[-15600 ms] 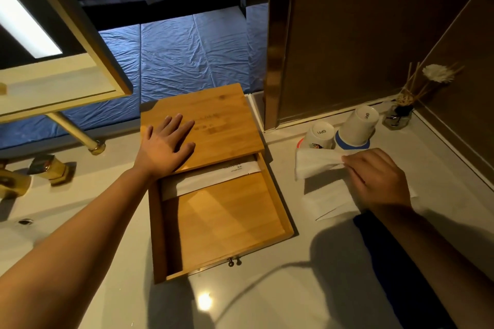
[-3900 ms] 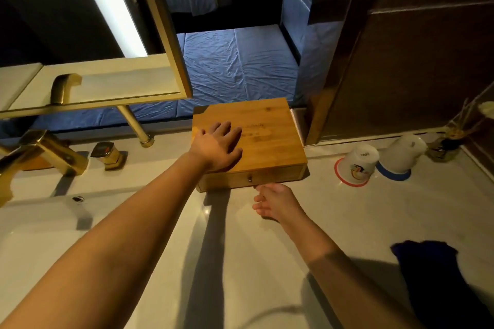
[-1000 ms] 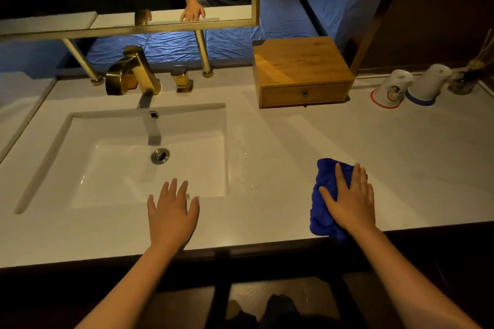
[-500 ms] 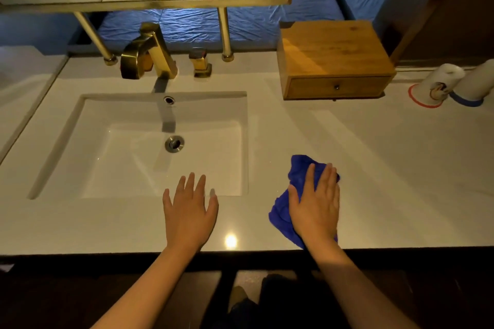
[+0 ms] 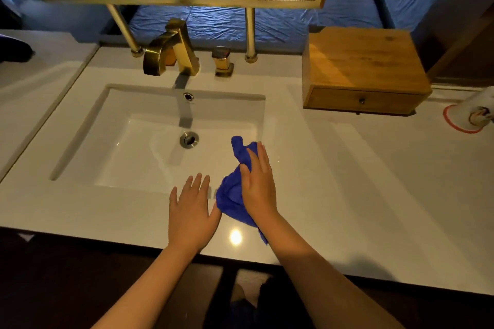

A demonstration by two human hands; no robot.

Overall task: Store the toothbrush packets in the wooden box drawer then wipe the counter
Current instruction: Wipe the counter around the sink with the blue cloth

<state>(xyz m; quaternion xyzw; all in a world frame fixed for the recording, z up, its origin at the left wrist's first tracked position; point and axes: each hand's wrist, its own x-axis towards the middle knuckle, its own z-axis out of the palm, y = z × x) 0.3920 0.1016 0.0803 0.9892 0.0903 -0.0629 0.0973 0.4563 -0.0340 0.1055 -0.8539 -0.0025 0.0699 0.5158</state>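
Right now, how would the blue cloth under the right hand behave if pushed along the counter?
The blue cloth looks floppy: it is bunched under the right hand, so it would probably crumple rather than slide flat. The glossy counter likely lets it glide easily.

Wooden box (image 5: 361,67) shut at counter's (image 5: 374,181) back — blue cloth (image 5: 232,195) bunched near front.

Bare counter (image 5: 374,181) right; wooden box (image 5: 361,67) behind.
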